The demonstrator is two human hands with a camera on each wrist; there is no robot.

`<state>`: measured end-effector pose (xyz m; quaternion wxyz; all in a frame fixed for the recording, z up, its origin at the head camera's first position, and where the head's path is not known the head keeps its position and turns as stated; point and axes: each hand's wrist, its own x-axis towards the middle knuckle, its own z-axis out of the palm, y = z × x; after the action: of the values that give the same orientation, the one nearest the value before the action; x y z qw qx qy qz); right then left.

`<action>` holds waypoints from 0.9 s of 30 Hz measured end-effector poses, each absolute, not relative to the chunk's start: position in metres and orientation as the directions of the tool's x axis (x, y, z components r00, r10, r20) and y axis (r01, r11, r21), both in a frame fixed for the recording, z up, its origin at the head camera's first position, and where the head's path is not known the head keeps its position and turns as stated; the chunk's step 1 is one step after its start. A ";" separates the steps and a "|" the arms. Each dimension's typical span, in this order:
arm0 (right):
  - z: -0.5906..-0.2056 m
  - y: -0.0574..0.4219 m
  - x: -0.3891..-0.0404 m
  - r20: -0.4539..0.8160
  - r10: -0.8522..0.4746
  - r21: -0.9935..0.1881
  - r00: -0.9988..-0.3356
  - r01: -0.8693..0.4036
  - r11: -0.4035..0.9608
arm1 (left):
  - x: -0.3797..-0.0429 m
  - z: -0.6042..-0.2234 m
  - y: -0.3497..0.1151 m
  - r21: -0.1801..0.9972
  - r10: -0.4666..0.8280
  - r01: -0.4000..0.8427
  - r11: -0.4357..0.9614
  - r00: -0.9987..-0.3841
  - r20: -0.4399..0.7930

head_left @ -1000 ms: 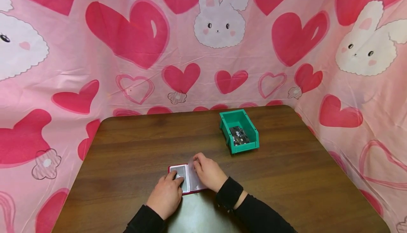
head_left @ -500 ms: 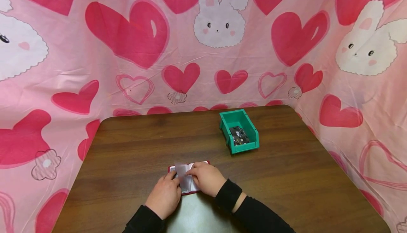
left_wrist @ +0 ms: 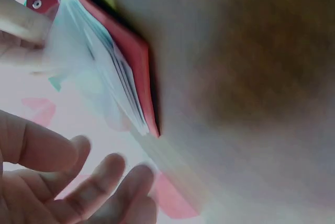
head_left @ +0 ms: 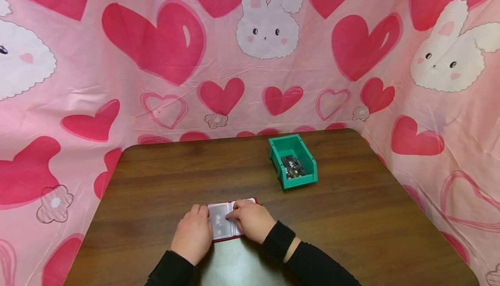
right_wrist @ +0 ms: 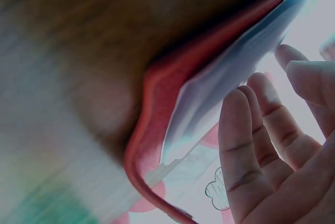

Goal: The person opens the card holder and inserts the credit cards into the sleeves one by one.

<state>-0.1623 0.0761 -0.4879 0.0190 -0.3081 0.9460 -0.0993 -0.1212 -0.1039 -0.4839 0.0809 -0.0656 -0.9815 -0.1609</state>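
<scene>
A small card holder (head_left: pixel 220 229) with a red cover and clear plastic sleeves lies spread flat on the table in the head view. Faint white print shows through its left sleeve. At its left edge is my left hand (head_left: pixel 192 234), its fingers loosely bent and apart from the sleeves in the left wrist view. My right hand (head_left: pixel 254 221) lies over the right page, index finger reaching across the fold to the left sleeve. The right wrist view shows the red cover (right_wrist: pixel 152 109) edge-on, with the fingers (right_wrist: pixel 238 130) of that hand extended beside the stacked sleeves.
Beyond the card holder, toward the back right, stands a green plastic bin (head_left: pixel 301 183) with black printed cards (head_left: pixel 293 166) inside. The brown wooden table (head_left: pixel 187 169) ends at a pink cloth backdrop (head_left: pixel 175 73) with hearts and rabbits.
A clear sleeve has turned from the right side over to the left, lying flat now. My right hand shifted slightly left; my left hand drew back left off the page.
</scene>
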 end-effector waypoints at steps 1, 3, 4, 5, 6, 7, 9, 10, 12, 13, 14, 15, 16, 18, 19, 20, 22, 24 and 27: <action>-0.488 0.076 -0.162 0.018 -0.584 -0.199 -0.812 -0.575 0.793 | -0.121 -0.483 -0.103 0.300 0.102 0.153 0.942 -0.979 0.178; -0.488 0.075 -0.162 0.008 -0.579 -0.199 -0.816 -0.568 0.798 | -0.122 -0.483 -0.101 0.294 0.145 0.202 0.934 -0.968 0.206; -0.488 0.075 -0.162 0.007 -0.576 -0.202 -0.817 -0.566 0.800 | -0.122 -0.483 -0.100 0.304 0.182 0.245 0.921 -0.958 0.222; -0.488 0.075 -0.162 0.012 -0.577 -0.199 -0.817 -0.567 0.799 | -0.122 -0.484 -0.099 0.313 0.229 0.301 0.901 -0.942 0.246; -0.488 0.076 -0.162 0.020 -0.580 -0.194 -0.815 -0.572 0.797 | -0.121 -0.485 -0.098 0.320 0.281 0.359 0.877 -0.922 0.265; -0.488 0.076 -0.162 0.029 -0.581 -0.191 -0.813 -0.575 0.795 | -0.121 -0.487 -0.097 0.325 0.330 0.414 0.850 -0.901 0.283; -0.488 0.077 -0.162 0.054 -0.581 -0.182 -0.812 -0.580 0.794 | -0.120 -0.490 -0.095 0.329 0.409 0.499 0.802 -0.860 0.306; -0.489 0.077 -0.162 0.066 -0.579 -0.182 -0.813 -0.580 0.794 | -0.120 -0.491 -0.094 0.327 0.433 0.525 0.786 -0.844 0.315; -0.489 0.078 -0.162 0.074 -0.556 -0.205 -0.828 -0.558 0.804 | -0.119 -0.494 -0.092 0.313 0.462 0.552 0.773 -0.828 0.318; -0.489 0.078 -0.162 0.072 -0.537 -0.226 -0.840 -0.539 0.812 | -0.119 -0.495 -0.091 0.305 0.473 0.561 0.769 -0.822 0.318; -0.489 0.078 -0.162 0.069 -0.519 -0.241 -0.852 -0.519 0.820 | -0.118 -0.495 -0.091 0.294 0.484 0.566 0.770 -0.819 0.310; -0.489 0.078 -0.162 0.064 -0.501 -0.253 -0.863 -0.499 0.828 | -0.118 -0.496 -0.091 0.285 0.495 0.572 0.769 -0.815 0.301; -0.489 0.078 -0.163 0.057 -0.483 -0.265 -0.874 -0.480 0.836 | -0.118 -0.496 -0.090 0.276 0.505 0.575 0.771 -0.814 0.285; -0.488 0.078 -0.164 0.043 -0.457 -0.277 -0.888 -0.450 0.849 | -0.118 -0.497 -0.090 0.260 0.528 0.577 0.774 -0.816 0.236; -0.488 0.078 -0.164 0.039 -0.453 -0.276 -0.891 -0.445 0.852 | -0.118 -0.496 -0.090 0.256 0.537 0.575 0.777 -0.818 0.207; -0.488 0.078 -0.164 0.035 -0.451 -0.275 -0.892 -0.442 0.854 | -0.118 -0.496 -0.089 0.254 0.540 0.567 0.783 -0.824 0.173; -0.487 0.079 -0.165 0.026 -0.450 -0.283 -0.893 -0.438 0.853 | -0.118 -0.496 -0.089 0.255 0.539 0.551 0.794 -0.833 0.123; -0.486 0.080 -0.166 0.018 -0.449 -0.303 -0.893 -0.433 0.849 | -0.118 -0.496 -0.089 0.253 0.535 0.542 0.801 -0.839 0.103; -0.483 0.083 -0.169 0.008 -0.439 -0.338 -0.898 -0.416 0.844 | -0.116 -0.495 -0.088 0.256 0.522 0.525 0.812 -0.849 0.085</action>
<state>-0.1687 0.0827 -0.4825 0.0350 -0.2227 0.9597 -0.1680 -0.1163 -0.0876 -0.4946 0.0053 -0.2750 -0.9517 -0.1362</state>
